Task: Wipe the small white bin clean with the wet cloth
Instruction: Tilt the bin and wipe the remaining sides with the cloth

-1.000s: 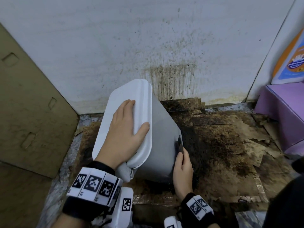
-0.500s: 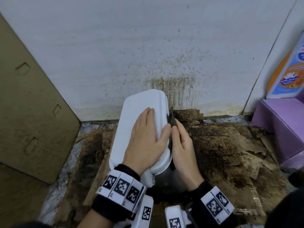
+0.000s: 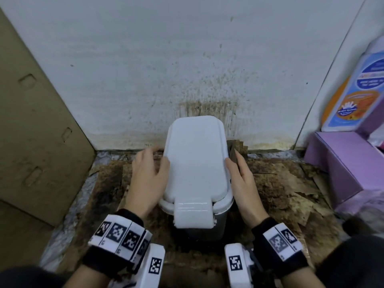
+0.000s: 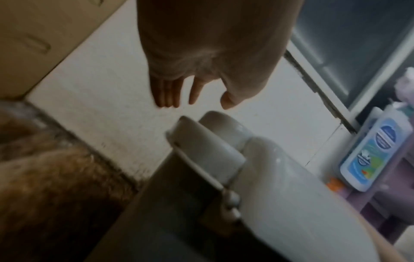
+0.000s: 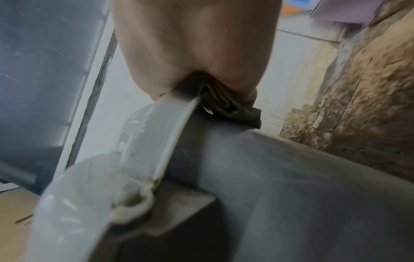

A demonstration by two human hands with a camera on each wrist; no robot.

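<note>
The small white bin [image 3: 195, 163] stands upright against the wall with its lid closed; its body is grey [image 5: 280, 177]. My left hand [image 3: 152, 165] hovers at the lid's left edge, fingers straight and spread; the left wrist view shows it [image 4: 190, 85] in the air above the lid [image 4: 280, 195], holding nothing. My right hand [image 3: 234, 165] pinches a folded dark brown cloth [image 3: 233, 155] and presses it against the bin's right side just under the lid rim. In the right wrist view the cloth [image 5: 226, 104] is wedged between my fingers and the rim.
A cardboard panel [image 3: 37, 132] leans at the left. A purple box [image 3: 342, 163] and a bottle with a blue and orange label [image 3: 357, 90] stand at the right. The wall [image 3: 207, 109] behind is stained, and soiled torn cardboard [image 3: 280, 194] covers the floor.
The bin went from tilted to upright. My left hand lifted off the lid's top and moved to its left edge. My right hand with the cloth rose from the lower side to the rim.
</note>
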